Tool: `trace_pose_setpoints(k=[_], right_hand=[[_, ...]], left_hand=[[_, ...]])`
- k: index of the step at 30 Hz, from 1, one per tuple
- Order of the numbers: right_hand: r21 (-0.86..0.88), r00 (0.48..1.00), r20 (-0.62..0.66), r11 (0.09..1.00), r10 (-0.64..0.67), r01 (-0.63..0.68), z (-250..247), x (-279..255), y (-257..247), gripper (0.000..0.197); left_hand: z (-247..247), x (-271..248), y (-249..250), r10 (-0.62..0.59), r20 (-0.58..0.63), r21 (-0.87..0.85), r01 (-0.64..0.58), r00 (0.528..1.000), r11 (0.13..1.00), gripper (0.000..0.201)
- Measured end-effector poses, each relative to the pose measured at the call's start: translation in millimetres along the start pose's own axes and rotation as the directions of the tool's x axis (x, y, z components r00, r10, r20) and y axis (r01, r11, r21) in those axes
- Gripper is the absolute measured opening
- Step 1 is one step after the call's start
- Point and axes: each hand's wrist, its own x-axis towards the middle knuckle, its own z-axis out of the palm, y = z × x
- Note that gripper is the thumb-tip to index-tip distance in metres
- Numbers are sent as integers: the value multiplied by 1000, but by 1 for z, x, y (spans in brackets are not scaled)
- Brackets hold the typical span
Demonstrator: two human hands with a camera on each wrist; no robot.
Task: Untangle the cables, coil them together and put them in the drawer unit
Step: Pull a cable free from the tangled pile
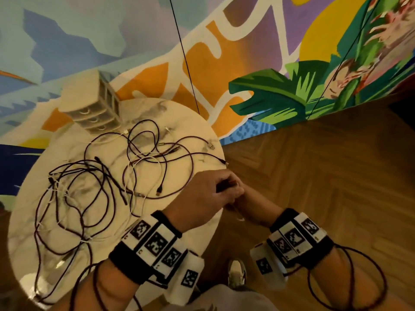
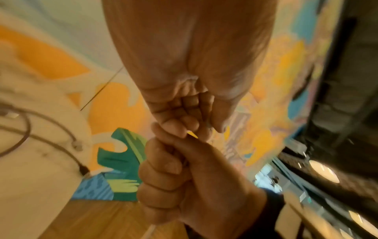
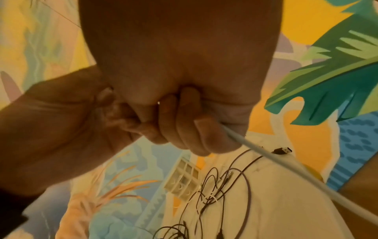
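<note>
Right now both hands meet just off the near right edge of the round table (image 1: 208, 133), fingers curled. The right hand (image 3: 184, 127) is fisted round a white cable (image 3: 266, 153), which leaves the fist on the little-finger side and runs as a taut line away from it, past the table edge. The left hand (image 1: 206, 194) sits over the right hand, touching it knuckle to knuckle; its fingers pinch something dark and thin, probably a dark cable end, though I cannot make out exactly what.

Everything else lies to the left of the grip and further out: the tangle of cables (image 1: 107, 176), dark purple and white strands looped over each other, sprawls across the tabletop, well apart from the joined hands. The left hand is the nearer one to it. Beyond the tangle, at the table's far edge, stands the drawer unit (image 1: 94, 113), its drawers apparently closed.

Any pull to free the white strand would, I judge, have to run rightward, away from the heap.
</note>
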Motion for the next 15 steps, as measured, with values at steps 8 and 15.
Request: trace_pose_setpoints(k=[8, 15], right_hand=[[-574, 999, 24, 819, 42, -21, -18, 19, 10, 17], [-365, 999, -30, 931, 10, -20, -24, 31, 41, 34]], left_hand=[[9, 11, -10, -123, 57, 132, 115, 991, 985, 20], [22, 8, -17, -88, -90, 82, 96, 992, 992, 8]])
